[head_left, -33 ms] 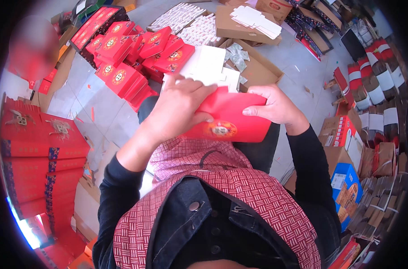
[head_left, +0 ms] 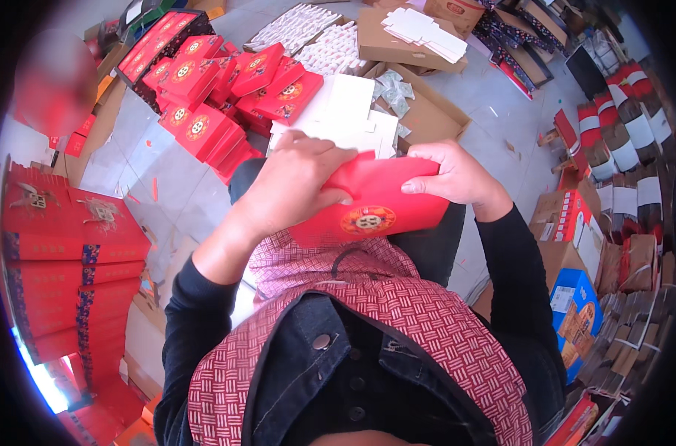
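Over my lap I hold a red card box (head_left: pixel 397 193) with a round gold and orange emblem on its lower face. It looks flattened or partly folded; how far it is folded I cannot tell. My left hand (head_left: pixel 297 178) grips its left side, thumb on the face and fingers curled over the upper edge. At the upper right my right hand (head_left: pixel 453 175) pinches it, thumb on the face and fingers behind. Just beyond the hands lie white card sheets (head_left: pixel 345 100). Finished-looking red boxes (head_left: pixel 200 130) with the same emblem are piled to their left.
At the back are rows of small white pieces (head_left: pixel 293 26) and an open carton (head_left: pixel 435 111) holding clear packets (head_left: pixel 392 93). Large red boxes (head_left: pixel 104 238) are stacked at left. Bundled card stacks (head_left: pixel 628 197) and a blue box (head_left: pixel 574 308) line the right side.
The red box has tilted slightly, its left end lower, and more of its emblem shows. Both hands keep nearly the same place and grip.
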Motion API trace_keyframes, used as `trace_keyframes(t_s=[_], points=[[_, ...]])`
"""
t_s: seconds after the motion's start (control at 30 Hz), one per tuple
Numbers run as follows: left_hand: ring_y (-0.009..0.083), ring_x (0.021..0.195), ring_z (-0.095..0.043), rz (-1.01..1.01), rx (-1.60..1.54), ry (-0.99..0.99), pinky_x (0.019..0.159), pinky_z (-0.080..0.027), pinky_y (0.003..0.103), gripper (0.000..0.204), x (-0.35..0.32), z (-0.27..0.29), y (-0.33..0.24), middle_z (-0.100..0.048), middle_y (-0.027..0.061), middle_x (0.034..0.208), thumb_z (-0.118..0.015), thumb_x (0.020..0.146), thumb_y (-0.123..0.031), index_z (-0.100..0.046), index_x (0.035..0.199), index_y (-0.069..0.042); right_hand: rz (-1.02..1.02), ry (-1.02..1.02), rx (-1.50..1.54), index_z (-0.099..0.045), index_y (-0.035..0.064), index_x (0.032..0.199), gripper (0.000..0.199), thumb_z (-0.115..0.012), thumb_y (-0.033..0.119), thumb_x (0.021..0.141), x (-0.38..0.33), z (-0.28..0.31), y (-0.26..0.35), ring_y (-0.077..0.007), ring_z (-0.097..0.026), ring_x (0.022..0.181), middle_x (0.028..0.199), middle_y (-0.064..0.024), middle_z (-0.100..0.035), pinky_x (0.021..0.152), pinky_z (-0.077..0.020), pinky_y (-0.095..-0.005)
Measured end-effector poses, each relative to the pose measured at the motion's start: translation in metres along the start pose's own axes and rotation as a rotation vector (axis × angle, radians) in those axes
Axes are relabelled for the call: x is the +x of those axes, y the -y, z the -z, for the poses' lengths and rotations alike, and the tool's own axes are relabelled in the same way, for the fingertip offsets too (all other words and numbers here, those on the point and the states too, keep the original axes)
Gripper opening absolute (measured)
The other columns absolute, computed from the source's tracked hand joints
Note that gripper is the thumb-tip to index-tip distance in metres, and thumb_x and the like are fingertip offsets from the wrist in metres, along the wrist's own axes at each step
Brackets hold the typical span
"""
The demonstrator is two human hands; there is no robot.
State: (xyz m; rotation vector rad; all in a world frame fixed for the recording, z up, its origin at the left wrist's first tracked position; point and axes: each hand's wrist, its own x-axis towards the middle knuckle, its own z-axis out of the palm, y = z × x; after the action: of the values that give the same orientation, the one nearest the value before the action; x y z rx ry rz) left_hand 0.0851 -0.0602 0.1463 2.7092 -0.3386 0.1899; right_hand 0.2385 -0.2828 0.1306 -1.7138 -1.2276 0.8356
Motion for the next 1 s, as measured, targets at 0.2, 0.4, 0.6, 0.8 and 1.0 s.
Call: trace_keyframes(t_s=[0.2,0.4,0.6,0.8,1.0], points=[[0.025,0.062,-0.06,0.275,-0.597,0.084,0.06,-0.046,0.034,0.025,-0.016,0.002,0.008,-0.058,0.0123,0.065,-0.072,0.074,-0.012,-0.064,0.094,0.0,0.1,0.059,-0.083,-0.061,0.0001,0.095,0.021,-0.071,0.01,0.08,0.011,0.009,0.005,-0.0117,-0.058,0.08,0.082,-0.0076,-0.063,0.075,-0.047,-0.0282],[0.0255,0.062,-0.06,0.272,-0.143,-0.571,0.059,-0.048,0.033,0.011,-0.017,-0.014,-0.002,-0.058,0.0134,0.07,-0.07,0.076,-0.005,-0.063,0.082,0.001,0.222,-0.835,0.049,-0.049,-0.0021,0.119,0.056,-0.079,0.014,0.074,0.017,-0.025,0.022,-0.0223,-0.054,0.112,0.123,-0.0151,-0.055,0.091,-0.0471,-0.0363],[0.0349,0.089,-0.063,0.002,-0.074,-0.352,0.077,-0.051,0.041,0.034,0.008,-0.075,-0.038,-0.062,0.0197,0.102,-0.065,0.069,-0.003,-0.063,0.102,0.001,0.07,-0.822,0.448,-0.047,-0.0056,0.12,0.039,-0.063,0.009,0.087,0.035,-0.09,-0.014,-0.0143,-0.057,0.1,0.11,-0.0099,-0.059,0.086,-0.0465,-0.0289],[0.0331,0.115,-0.055,0.116,0.085,-1.045,0.094,-0.045,0.036,0.041,-0.055,-0.04,0.041,-0.058,0.0185,0.12,-0.056,0.076,0.01,-0.057,0.117,0.002,0.055,-0.7,0.811,-0.053,-0.004,0.116,0.034,-0.058,-0.004,0.082,0.006,0.023,-0.054,-0.0209,-0.063,0.097,0.108,-0.0128,-0.063,0.087,-0.0502,-0.0337],[0.0289,0.141,-0.023,0.125,-0.244,-0.609,0.114,-0.021,0.041,0.097,-0.06,0.002,0.08,-0.029,0.0166,0.15,-0.083,0.063,-0.012,-0.03,0.145,-0.006,-0.285,-0.478,0.546,-0.054,-0.0049,0.119,0.039,-0.058,0.001,0.081,-0.014,0.092,-0.06,-0.0197,-0.064,0.097,0.108,-0.012,-0.064,0.086,-0.0497,-0.0309]])
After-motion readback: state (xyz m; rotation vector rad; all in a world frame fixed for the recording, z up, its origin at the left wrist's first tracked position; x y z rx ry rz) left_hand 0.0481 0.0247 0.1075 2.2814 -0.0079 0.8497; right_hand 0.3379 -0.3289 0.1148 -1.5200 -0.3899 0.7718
